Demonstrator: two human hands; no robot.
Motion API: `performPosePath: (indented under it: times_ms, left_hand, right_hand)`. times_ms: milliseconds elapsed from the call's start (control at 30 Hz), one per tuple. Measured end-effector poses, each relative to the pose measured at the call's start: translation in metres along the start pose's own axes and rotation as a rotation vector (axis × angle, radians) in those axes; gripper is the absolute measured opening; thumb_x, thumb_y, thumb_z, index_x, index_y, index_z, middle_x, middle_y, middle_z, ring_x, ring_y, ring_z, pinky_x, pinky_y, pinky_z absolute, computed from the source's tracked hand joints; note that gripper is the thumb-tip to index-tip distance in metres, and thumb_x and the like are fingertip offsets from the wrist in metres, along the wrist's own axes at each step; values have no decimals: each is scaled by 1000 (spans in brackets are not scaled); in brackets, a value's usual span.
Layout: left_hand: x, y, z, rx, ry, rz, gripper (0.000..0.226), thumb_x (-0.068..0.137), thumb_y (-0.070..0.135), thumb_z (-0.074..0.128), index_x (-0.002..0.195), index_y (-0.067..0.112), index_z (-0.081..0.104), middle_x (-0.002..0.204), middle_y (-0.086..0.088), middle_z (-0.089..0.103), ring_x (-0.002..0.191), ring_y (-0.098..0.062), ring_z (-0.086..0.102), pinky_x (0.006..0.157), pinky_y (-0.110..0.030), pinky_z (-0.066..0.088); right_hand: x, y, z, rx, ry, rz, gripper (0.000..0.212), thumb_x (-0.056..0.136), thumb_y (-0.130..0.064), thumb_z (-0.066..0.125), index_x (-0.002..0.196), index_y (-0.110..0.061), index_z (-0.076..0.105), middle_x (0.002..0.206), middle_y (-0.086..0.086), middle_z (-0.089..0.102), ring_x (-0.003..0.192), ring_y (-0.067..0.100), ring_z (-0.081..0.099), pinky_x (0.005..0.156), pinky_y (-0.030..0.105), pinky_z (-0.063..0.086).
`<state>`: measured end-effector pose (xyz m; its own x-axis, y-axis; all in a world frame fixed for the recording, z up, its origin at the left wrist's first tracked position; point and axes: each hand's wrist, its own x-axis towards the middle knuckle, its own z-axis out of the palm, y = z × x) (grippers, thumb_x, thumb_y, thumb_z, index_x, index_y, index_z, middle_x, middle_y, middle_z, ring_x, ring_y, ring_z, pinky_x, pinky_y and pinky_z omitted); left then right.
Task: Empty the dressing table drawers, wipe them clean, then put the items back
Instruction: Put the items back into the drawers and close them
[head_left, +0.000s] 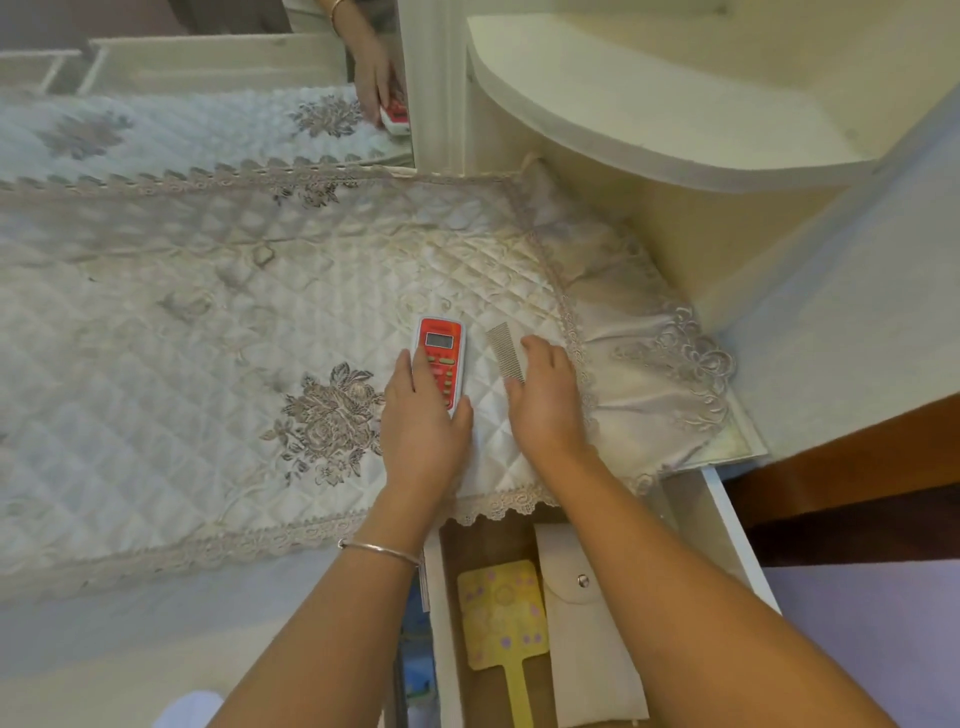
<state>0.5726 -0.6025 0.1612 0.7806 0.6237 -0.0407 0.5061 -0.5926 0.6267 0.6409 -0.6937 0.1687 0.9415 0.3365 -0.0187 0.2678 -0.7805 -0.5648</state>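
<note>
The emptying step is judged to be in progress and far from finished. The left hand (423, 415) is laid over the lower part of a red remote control (439, 358), which is gripped between thumb and fingers and rests on the quilted cloth (208, 312) of the dressing table top. Just to the right of it, the right hand (545, 395) is placed on the near end of a grey comb (504, 349); its fingers are curled down over the comb, but whether the comb is pinched or only touched cannot be told. Both things lie beyond the knuckles, near each other but apart.

Below the wrists, the drawer (727, 525) is pulled open and is not yet empty. A yellow paddle-shaped item with purple dots (501, 613) is seen under the left forearm side, and a cream pouch with a snap button (587, 623) lies just beside it, partly under the right forearm. So these are still to be taken out, and wiping and putting back are not yet begun, as far as it can be seen.

No wiping cloth is in view. The near part of the drawer is cut off by the picture edge and covered by the arms. Other drawers cannot be made out. In the mirror (208, 130), beyond the left hand, only a reflected hand with the remote is shown.
</note>
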Motion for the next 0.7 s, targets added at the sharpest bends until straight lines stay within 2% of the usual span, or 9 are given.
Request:
performPosePath:
  times_ms: [100, 200, 300, 367, 433, 500, 567, 700]
  left_hand:
    - [-15, 3, -9, -16, 3, 20, 72, 85, 27, 57, 144, 12, 20, 152, -7, 19, 138, -22, 21, 106, -40, 29]
    - [-41, 9, -17, -48, -17, 51, 72, 84, 27, 60, 144, 14, 22, 152, -5, 20, 137, -20, 21, 105, -36, 30]
    - [-74, 14, -20, -108, -43, 66, 73, 83, 27, 62, 144, 16, 23, 152, -3, 22, 137, -17, 22, 104, -31, 27]
    - [-100, 18, -18, -144, -56, 78, 73, 82, 26, 64, 143, 16, 25, 151, -2, 23, 137, -16, 22, 103, -24, 23]
    - [-126, 21, -13, -163, -65, 70, 73, 82, 26, 65, 143, 17, 26, 151, -1, 24, 137, -14, 21, 100, -20, 18]
    - [-152, 23, -4, -165, -75, 52, 72, 82, 26, 65, 143, 18, 26, 150, 1, 25, 137, -13, 22, 100, -19, 17]
    - [-174, 23, 6, -154, -90, 24, 73, 82, 27, 65, 143, 20, 25, 150, 3, 24, 137, -11, 22, 99, -19, 19]
    - [-209, 20, 27, -122, -128, -79, 74, 81, 28, 66, 143, 20, 25, 150, 3, 24, 135, -13, 26, 100, -22, 26]
  right_hand:
    - [-14, 1, -16, 149, 38, 57, 47, 91, 2, 43, 136, -11, 37, 133, 9, 45, 120, 24, 46, 96, 28, 38]
    - [-44, 16, -37, 240, 100, 82, 41, 92, -1, 45, 132, -8, 46, 125, 11, 51, 112, 23, 51, 87, 16, 34]
    - [-84, 43, -61, 341, 191, 127, 33, 90, -3, 50, 121, -9, 57, 112, 7, 55, 99, 17, 54, 79, 10, 35]
    - [-113, 68, -76, 377, 221, 208, 28, 90, -6, 52, 116, -13, 59, 106, 0, 57, 92, 10, 55, 71, 12, 40]
    - [-141, 96, -83, 389, 227, 324, 24, 91, -8, 53, 114, -15, 58, 101, -5, 56, 85, 2, 53, 66, 10, 38]
    - [-163, 123, -81, 382, 186, 437, 23, 92, -9, 53, 114, -13, 56, 97, -4, 56, 87, 8, 56, 66, 12, 39]
    - [-177, 146, -70, 328, 99, 507, 20, 92, -10, 53, 111, -12, 55, 100, 3, 61, 94, 20, 60, 69, 21, 48]
    - [-187, 169, -52, 178, -65, 546, 17, 92, -17, 52, 109, -12, 57, 106, 8, 65, 95, 24, 62, 76, 32, 53]
